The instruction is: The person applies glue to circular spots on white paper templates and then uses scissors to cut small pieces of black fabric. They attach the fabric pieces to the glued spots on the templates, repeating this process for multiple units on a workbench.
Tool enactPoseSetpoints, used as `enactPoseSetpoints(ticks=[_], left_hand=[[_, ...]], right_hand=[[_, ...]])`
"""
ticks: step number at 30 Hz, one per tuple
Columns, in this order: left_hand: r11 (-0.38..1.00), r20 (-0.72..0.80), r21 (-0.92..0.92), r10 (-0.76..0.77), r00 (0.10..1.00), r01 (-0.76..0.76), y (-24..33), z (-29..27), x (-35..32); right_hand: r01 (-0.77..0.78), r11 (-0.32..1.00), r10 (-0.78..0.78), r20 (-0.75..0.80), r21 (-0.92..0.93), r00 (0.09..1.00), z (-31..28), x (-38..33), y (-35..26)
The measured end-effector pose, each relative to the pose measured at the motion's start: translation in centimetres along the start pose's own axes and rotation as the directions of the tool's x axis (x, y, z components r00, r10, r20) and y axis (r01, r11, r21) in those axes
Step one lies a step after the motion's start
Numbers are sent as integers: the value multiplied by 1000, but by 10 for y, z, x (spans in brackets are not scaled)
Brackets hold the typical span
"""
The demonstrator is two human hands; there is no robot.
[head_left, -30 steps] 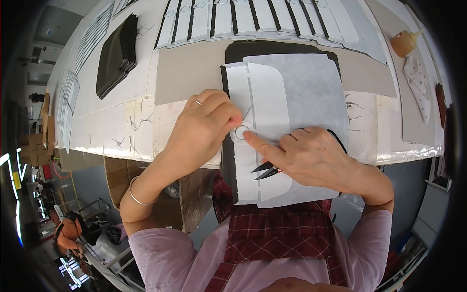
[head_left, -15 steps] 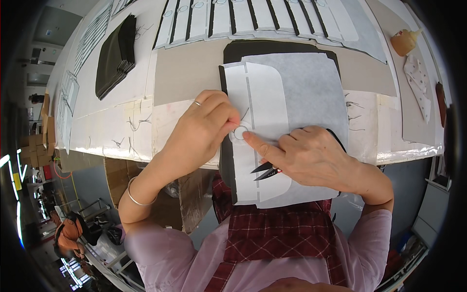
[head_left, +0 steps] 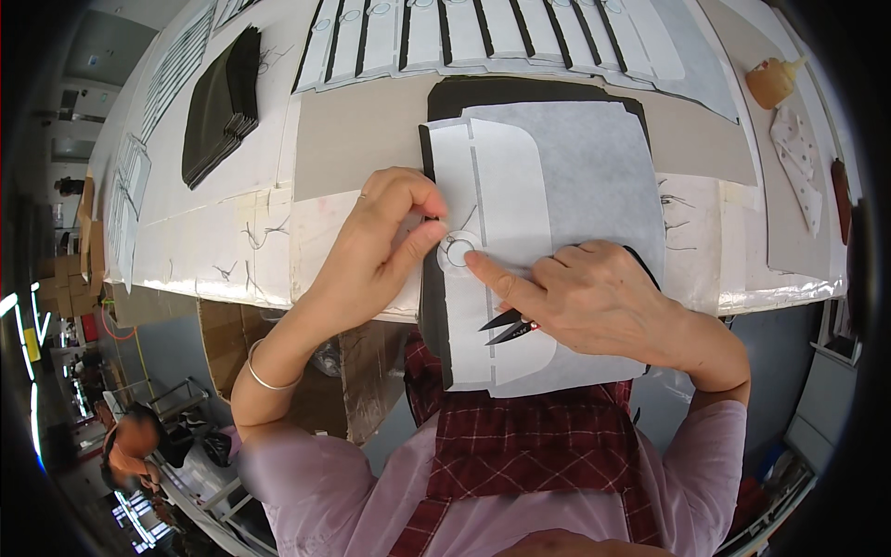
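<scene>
Left hand (head_left: pixel 373 230) has turned, fingers close, any pinch unclear; right hand (head_left: pixel 594 299) curls round scissors (head_left: pixel 514 331).

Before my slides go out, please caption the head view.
Right hand holds scissors, fingertip at a circle on pale sheeting; left hand close by.

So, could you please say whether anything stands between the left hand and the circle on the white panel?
Nothing visible does: the left hand has its fingertips just up and left of the circle. The right hand points in from the lower right, and its black scissors lie farther below.
</scene>
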State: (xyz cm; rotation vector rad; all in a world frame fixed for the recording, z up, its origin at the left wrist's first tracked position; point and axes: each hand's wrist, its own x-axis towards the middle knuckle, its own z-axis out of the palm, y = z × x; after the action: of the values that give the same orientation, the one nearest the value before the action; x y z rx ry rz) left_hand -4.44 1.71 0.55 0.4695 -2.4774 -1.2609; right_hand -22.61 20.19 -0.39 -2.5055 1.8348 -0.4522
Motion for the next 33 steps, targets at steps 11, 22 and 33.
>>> enactPoseSetpoints(ticks=[11, 22, 33], left_hand=[[994, -6, 91, 62, 998, -61, -4, 1, -2], [989, -162, 18, -143, 976, 148, -14, -20, -17], [984, 263, 150, 53, 963, -96, -20, -33, 0]], right_hand=[[-2, 1000, 2, -16, 0, 1000, 1, 0, 0], [-9, 999, 10, -25, 36, 1000, 2, -1, 0], [-130, 937, 125, 37, 325, 992, -16, 5, 3]])
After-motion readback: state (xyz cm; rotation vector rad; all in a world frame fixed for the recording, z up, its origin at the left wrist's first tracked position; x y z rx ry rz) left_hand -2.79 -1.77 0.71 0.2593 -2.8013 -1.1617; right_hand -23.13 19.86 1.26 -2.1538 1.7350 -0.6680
